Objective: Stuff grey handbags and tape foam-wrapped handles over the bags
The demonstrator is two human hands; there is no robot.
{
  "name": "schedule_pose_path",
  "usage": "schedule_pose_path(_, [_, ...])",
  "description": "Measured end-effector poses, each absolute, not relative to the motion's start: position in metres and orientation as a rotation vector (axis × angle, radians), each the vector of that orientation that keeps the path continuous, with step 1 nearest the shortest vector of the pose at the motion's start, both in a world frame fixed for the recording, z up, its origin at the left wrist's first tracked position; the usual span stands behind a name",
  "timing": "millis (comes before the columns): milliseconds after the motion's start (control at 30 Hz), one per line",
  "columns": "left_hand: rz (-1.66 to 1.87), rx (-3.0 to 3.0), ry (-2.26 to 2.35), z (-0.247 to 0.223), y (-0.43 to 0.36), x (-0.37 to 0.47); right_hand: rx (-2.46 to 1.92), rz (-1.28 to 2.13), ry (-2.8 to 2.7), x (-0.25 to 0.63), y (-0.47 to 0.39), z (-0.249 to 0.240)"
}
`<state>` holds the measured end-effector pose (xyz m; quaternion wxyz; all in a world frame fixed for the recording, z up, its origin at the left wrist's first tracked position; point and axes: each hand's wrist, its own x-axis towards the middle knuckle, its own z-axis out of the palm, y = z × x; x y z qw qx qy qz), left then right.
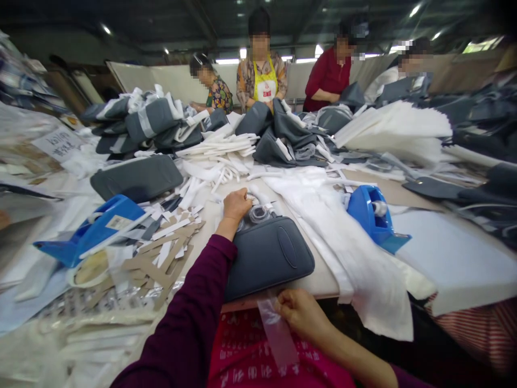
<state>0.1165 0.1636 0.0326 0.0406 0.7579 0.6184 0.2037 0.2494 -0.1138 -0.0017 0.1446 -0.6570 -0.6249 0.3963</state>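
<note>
A dark blue-grey bag [262, 256] lies flat at the table's near edge, with an oval outline on its right side. Coiled clear strap or tubing [260, 214] rests at its upper edge. My left hand [237, 205] is closed beside this coil, above the bag's top left corner; what it grips is too small to make out. Below the bag's front edge, my right hand [297, 311] pinches a small clear plastic bag [279, 335], which hangs down in front of the red apron [242, 350].
Blue tape dispensers stand at left [95, 229] and right [369, 215]. Cardboard strips [165, 256] lie left of the bag, white padding sheets [343, 237] right. Behind are piled grey bags [149, 118], white rolls [222, 151] and several people, one in a yellow apron [265, 81].
</note>
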Motion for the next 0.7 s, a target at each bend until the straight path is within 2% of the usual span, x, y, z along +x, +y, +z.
schedule_pose_path(133, [0.694,2.246,1.821,0.033,0.166,0.113,-1.927,0.685,-2.276,0.25,-0.106,0.048])
schedule_pose_path(233, [0.746,2.172,1.757,0.033,0.168,0.111,-1.575,0.473,-2.241,0.24,-0.064,0.089])
schedule_pose_path(300, [0.78,2.124,1.718,0.033,0.168,0.109,-1.343,0.37,-2.135,0.231,-0.02,0.099])
schedule_pose_path(367, [0.822,2.078,1.676,0.033,0.168,0.106,-1.335,0.357,-2.063,0.225,0.026,0.093])
schedule_pose_path(467, [0.916,2.014,1.582,0.03,0.173,0.101,-1.543,0.378,-1.948,0.222,0.079,0.071])
schedule_pose_path(700, [1.118,1.951,1.202,0.022,0.182,0.094,-1.833,0.348,-1.845,0.221,0.112,0.057])
